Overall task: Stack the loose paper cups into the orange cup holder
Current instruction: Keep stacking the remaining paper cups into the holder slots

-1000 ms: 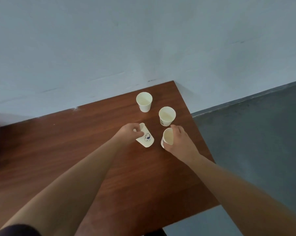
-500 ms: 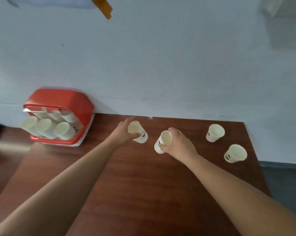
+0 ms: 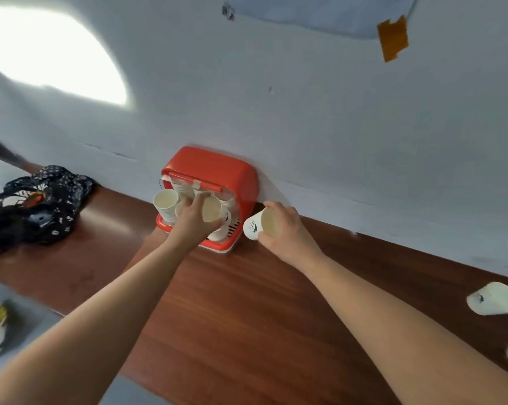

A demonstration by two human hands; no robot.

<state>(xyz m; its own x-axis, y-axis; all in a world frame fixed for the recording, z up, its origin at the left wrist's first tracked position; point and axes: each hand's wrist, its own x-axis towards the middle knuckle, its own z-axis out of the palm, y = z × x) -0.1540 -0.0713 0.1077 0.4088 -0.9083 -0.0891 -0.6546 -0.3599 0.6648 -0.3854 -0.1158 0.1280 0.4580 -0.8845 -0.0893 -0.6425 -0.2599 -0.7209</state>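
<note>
A: Two cups held?
B: Yes. The left hand (image 3: 193,222) grips a paper cup (image 3: 211,209) at the front of the orange cup holder (image 3: 217,171), which stands against the wall at the far edge of the table (image 3: 247,317). The right hand (image 3: 288,232) grips a second cup (image 3: 257,225) just right of it.
A: Others?
B: A loose cup (image 3: 494,298) near the right edge.

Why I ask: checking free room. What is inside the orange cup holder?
Stacks of paper cups, mouths outward, sit in the orange cup holder; the left hand covers the middle ones.
</note>
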